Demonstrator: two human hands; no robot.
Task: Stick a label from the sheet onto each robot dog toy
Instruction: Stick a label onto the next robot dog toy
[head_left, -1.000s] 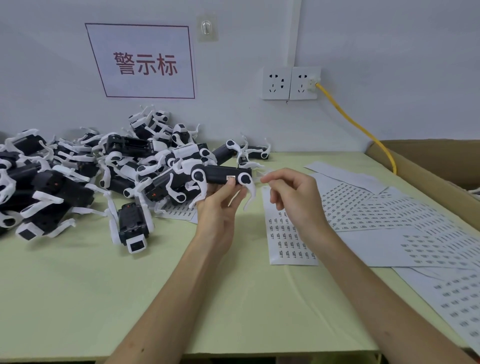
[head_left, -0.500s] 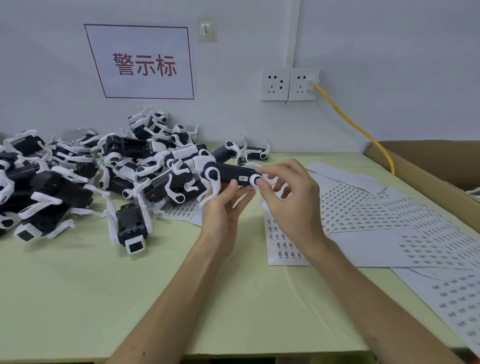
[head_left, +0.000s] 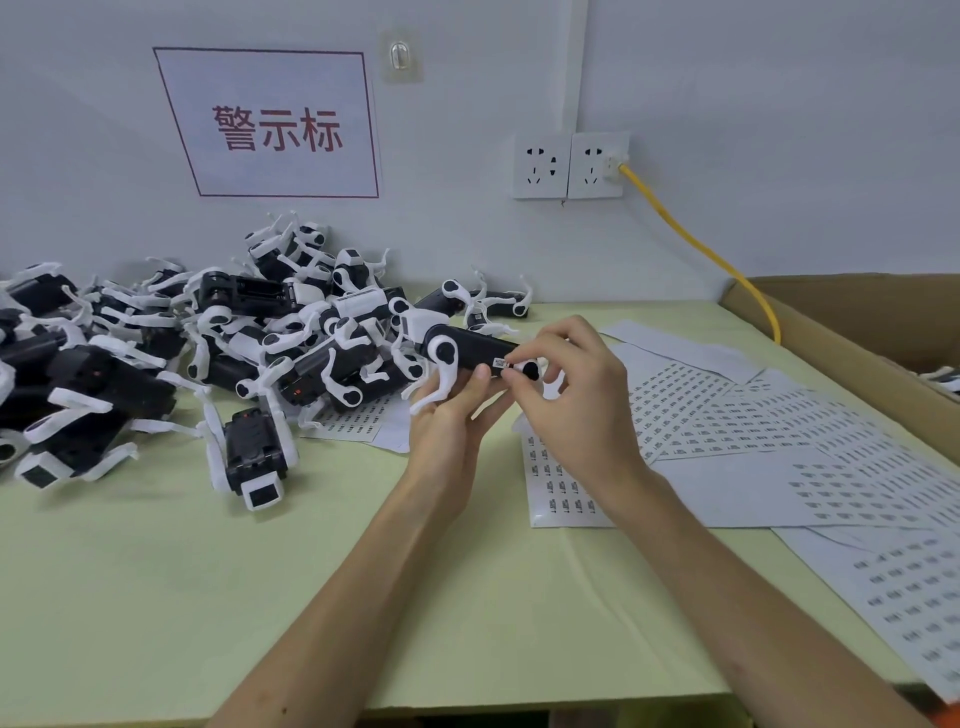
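Note:
My left hand (head_left: 451, 415) holds a black and white robot dog toy (head_left: 467, 349) from below, above the table's middle. A small white label (head_left: 500, 362) sits on the toy's black side. My right hand (head_left: 571, 395) has its curled fingers on the toy's right end, thumb and forefinger pinching right at the label. A label sheet (head_left: 558, 480) lies on the table under my right hand. A big pile of robot dog toys (head_left: 218, 332) covers the left of the table.
More label sheets (head_left: 753, 415) spread over the right of the green table (head_left: 260, 597). An open cardboard box (head_left: 857, 332) stands at the right edge. A yellow cable (head_left: 696, 244) runs from the wall socket toward the box.
My right hand came from beside the toy onto its right end and now presses at the label. My left hand lifted the toy slightly up and right.

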